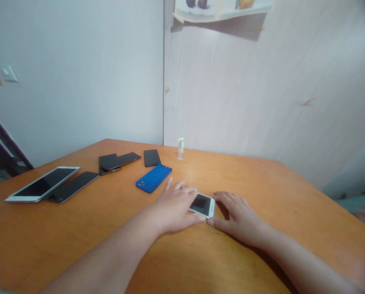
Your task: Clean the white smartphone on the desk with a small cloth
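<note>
A white smartphone point(202, 205) with a dark screen lies face up on the wooden table, between my two hands. My left hand point(176, 207) covers its left end, the fingers at the far edge and the thumb along the near edge. Around the right end curves my right hand point(236, 214), thumb and fingers apart, their tips close to the phone's corners. Whether those tips touch the phone I cannot tell. Just beyond my left fingers rests a blue phone case point(154, 178) with camera cut-outs.
On the orange-brown table point(93, 241), a white tablet point(44, 183) lies at the left against a dark phone point(75, 187). Farther back are two overlapping dark phones point(122, 160), another dark phone point(152, 157) and a small clear pump bottle point(180, 149). Walls stand behind.
</note>
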`<action>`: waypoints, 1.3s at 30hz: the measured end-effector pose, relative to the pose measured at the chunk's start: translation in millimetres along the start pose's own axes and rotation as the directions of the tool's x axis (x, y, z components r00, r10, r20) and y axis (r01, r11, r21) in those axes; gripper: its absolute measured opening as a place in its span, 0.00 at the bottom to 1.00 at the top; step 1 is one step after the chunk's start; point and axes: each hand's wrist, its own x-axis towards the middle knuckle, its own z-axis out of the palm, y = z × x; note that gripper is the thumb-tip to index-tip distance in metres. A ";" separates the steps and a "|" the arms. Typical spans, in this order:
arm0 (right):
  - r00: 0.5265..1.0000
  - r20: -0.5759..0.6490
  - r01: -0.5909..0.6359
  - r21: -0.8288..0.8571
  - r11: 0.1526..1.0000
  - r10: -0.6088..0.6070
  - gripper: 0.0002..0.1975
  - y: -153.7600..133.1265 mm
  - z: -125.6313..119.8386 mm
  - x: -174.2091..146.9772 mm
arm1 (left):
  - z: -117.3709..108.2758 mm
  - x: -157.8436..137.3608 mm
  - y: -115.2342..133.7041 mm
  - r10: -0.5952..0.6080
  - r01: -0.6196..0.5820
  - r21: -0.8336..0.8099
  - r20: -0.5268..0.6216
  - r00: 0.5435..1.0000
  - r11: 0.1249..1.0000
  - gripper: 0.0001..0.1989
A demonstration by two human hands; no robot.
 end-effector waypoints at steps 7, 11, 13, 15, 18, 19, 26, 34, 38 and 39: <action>1.000 0.005 -0.003 0.000 1.000 0.003 0.30 -2.4 -1.3 0.2 | 0.8 -1.1 1.0 -0.076 0.076 0.032 -0.011 0.997 0.997 0.37; 1.000 0.015 -0.003 -0.003 1.000 0.003 0.29 -3.7 -1.8 0.8 | 5.8 -1.8 15.7 0.102 -0.099 -0.055 0.055 0.993 0.994 0.41; 1.000 0.018 -0.004 -0.007 1.000 0.004 0.29 -4.1 -2.2 0.9 | 3.5 -1.9 13.5 0.101 -0.098 -0.045 0.062 0.993 0.994 0.39; 1.000 0.014 -0.005 -0.011 1.000 0.006 0.29 -4.3 -2.6 0.6 | -1.2 -1.8 5.8 0.038 -0.038 -0.005 0.039 0.998 0.999 0.36; 1.000 0.010 -0.003 -0.010 1.000 0.003 0.29 -4.9 -2.8 0.3 | -6.2 -1.5 -4.2 -0.036 0.036 0.037 0.008 0.999 0.999 0.33; 1.000 0.008 -0.004 -0.009 1.000 0.004 0.29 -5.1 -2.7 0.3 | -6.4 -1.5 -4.4 -0.036 0.036 0.037 0.008 0.999 0.999 0.33; 1.000 0.008 0.010 -0.005 1.000 -0.010 0.28 -5.4 -2.1 0.7 | 0.7 -3.9 12.7 0.176 -0.166 -0.089 0.114 0.978 0.982 0.41; 1.000 0.025 -0.003 0.005 1.000 0.003 0.30 -3.4 -2.5 1.2 | -8.6 -4.3 -6.7 -0.042 0.043 -0.003 0.057 0.997 0.999 0.35; 1.000 0.020 0.002 0.003 1.000 -0.002 0.29 -5.2 -2.6 1.2 | -5.0 -5.3 8.9 0.079 -0.070 -0.092 0.103 0.992 0.993 0.40; 1.000 0.020 0.004 0.003 1.000 -0.004 0.29 -5.9 -2.7 1.1 | -4.6 -5.8 11.3 0.114 -0.102 -0.109 0.113 0.987 0.989 0.40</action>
